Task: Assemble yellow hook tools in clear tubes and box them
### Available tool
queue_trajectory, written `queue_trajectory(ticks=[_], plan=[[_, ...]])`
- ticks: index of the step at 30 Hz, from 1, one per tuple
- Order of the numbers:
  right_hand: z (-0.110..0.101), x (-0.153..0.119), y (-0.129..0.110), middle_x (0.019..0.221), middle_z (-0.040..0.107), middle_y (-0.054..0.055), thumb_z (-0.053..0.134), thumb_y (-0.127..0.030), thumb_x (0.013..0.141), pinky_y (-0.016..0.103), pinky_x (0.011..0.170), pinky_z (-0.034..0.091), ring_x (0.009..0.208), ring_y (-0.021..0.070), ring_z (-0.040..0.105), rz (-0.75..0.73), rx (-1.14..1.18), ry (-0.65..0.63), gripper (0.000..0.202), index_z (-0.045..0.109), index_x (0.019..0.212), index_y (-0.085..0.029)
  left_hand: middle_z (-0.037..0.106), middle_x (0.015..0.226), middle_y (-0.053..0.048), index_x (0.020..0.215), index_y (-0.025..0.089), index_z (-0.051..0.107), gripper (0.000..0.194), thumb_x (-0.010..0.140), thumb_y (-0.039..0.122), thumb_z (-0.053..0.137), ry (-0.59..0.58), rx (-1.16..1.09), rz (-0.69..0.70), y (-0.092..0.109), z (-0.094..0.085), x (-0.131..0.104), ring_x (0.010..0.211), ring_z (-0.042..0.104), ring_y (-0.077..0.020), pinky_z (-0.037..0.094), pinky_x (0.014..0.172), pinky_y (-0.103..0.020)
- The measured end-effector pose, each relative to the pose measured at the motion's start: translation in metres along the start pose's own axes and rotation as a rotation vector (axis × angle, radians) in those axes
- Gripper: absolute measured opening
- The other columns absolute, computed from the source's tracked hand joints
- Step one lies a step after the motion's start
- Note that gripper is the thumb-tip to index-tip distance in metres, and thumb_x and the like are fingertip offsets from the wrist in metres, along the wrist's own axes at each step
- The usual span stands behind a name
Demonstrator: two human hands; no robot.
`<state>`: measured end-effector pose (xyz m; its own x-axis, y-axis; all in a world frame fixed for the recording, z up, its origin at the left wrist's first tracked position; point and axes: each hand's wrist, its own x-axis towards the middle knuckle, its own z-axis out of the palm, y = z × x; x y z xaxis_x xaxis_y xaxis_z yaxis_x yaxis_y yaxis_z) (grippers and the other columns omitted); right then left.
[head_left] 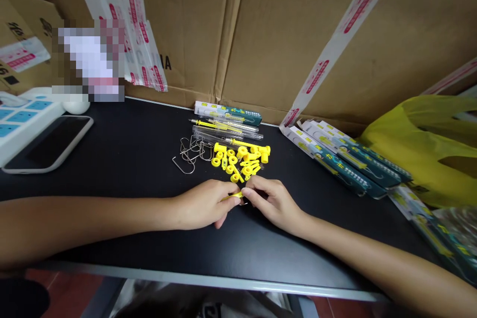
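Near the middle of the black table, my left hand is closed on a small yellow piece. My right hand pinches at the right end of that piece, its thumb and fingers pressed together. A bit of thin metal wire shows just below the fingertips. Just beyond both hands lies a pile of yellow plastic parts, rings and small bars among them. Bent metal hooks sit left of the pile. Behind it are clear tubes and thin rods with yellow sections.
A printed box lies at the back, and several more boxes are stacked at right beside a yellow plastic bag. At left are a phone and a white power strip. Taped cardboard stands behind the table.
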<state>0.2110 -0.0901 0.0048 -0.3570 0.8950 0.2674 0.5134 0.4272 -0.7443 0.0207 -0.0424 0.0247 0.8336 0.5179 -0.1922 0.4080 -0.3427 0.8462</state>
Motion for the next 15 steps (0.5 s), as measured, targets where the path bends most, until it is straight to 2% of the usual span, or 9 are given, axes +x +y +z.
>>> queue_trajectory(ticks=[5,7,9,10,12,15], plan=[[0.002,0.002,-0.002,0.059,0.048,-0.003,0.048,-0.031,0.092,0.022,0.054,0.034,0.054,0.0093,0.042,0.064,0.033,0.052,0.027,0.049,0.067,-0.019,0.05,0.047,0.007,0.075,0.018,0.047,0.025,0.093,0.03,0.035,0.029,0.054,0.047,0.001,0.004,-0.001,0.048,0.052,-0.0101,0.037,0.053,-0.02],[0.002,0.005,-0.001,0.058,0.045,-0.003,0.048,-0.034,0.092,0.023,0.053,0.034,0.054,0.0096,0.041,0.111,0.063,0.11,0.031,0.046,0.064,-0.019,0.05,0.046,0.007,0.078,0.018,0.051,0.024,0.093,0.029,0.036,0.011,0.098,0.069,0.004,0.009,-0.005,0.048,0.053,-0.0101,0.037,0.054,-0.02],[0.001,0.008,0.001,0.056,0.043,-0.004,0.047,-0.038,0.091,0.023,0.052,0.033,0.053,0.0094,0.039,0.148,0.135,0.163,0.034,0.043,0.063,-0.019,0.052,0.047,0.006,0.074,0.018,0.053,0.026,0.092,0.03,0.039,-0.082,0.121,0.103,0.008,0.013,-0.01,0.05,0.054,-0.0101,0.037,0.056,-0.02],[0.001,0.009,0.002,0.055,0.042,-0.005,0.047,-0.039,0.091,0.023,0.051,0.032,0.051,0.009,0.038,0.162,0.184,0.178,0.034,0.041,0.063,-0.019,0.051,0.046,0.006,0.071,0.018,0.053,0.028,0.092,0.03,0.039,-0.083,0.121,0.116,0.009,0.014,-0.012,0.048,0.053,-0.0095,0.037,0.056,-0.02],[0.001,0.009,0.003,0.053,0.039,-0.006,0.047,-0.04,0.091,0.022,0.049,0.03,0.048,0.0082,0.034,0.184,0.277,0.187,0.033,0.039,0.066,-0.02,0.052,0.048,0.005,0.07,0.017,0.051,0.028,0.092,0.028,0.038,-0.05,0.091,0.086,0.009,0.014,-0.015,0.049,0.052,-0.0091,0.038,0.056,-0.02],[0.001,0.006,0.002,0.052,0.037,-0.007,0.047,-0.04,0.091,0.023,0.048,0.028,0.047,0.0078,0.031,0.192,0.338,0.165,0.034,0.038,0.066,-0.02,0.051,0.049,0.006,0.079,0.017,0.052,0.023,0.092,0.026,0.036,-0.034,0.011,0.111,0.006,0.009,-0.014,0.051,0.052,-0.009,0.04,0.058,-0.02]])
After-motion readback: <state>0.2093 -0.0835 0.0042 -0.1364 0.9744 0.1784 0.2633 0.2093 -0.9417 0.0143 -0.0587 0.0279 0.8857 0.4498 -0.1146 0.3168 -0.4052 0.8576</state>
